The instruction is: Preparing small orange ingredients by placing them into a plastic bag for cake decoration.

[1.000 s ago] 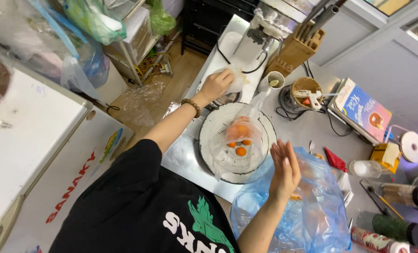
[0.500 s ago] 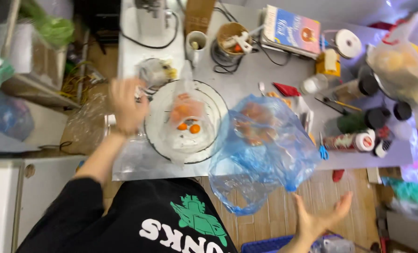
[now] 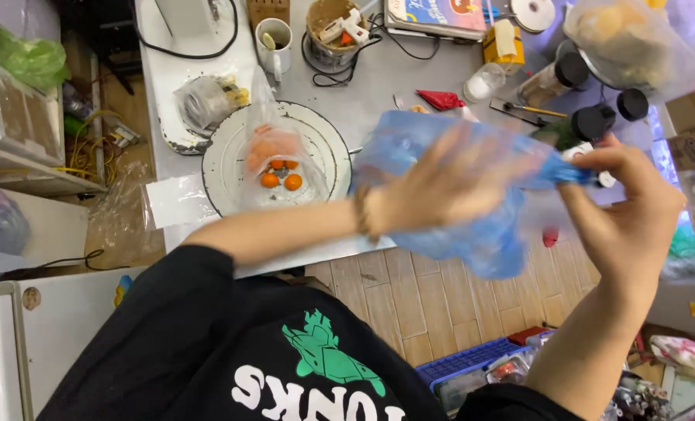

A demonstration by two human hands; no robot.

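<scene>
A blue plastic bag (image 3: 472,234) is stretched between both hands above the table's near edge. My left hand (image 3: 449,183) presses against its middle, fingers spread and blurred. My right hand (image 3: 632,195) pinches the bag's twisted right end. To the left, a clear bag with small orange fruits (image 3: 273,168) lies on a round white plate (image 3: 223,168).
The grey table (image 3: 386,86) carries a white cup (image 3: 273,35), a bowl of odds and ends (image 3: 336,23), a book (image 3: 433,15), a yellow box (image 3: 502,40), dark-capped bottles (image 3: 589,121) and cables. Wooden floor (image 3: 441,304) and a blue crate (image 3: 472,362) lie below.
My left hand left the plate and crossed right onto the blue bag. My right hand rose from low at my side and gripped the bag's end. The bag has lifted off the table.
</scene>
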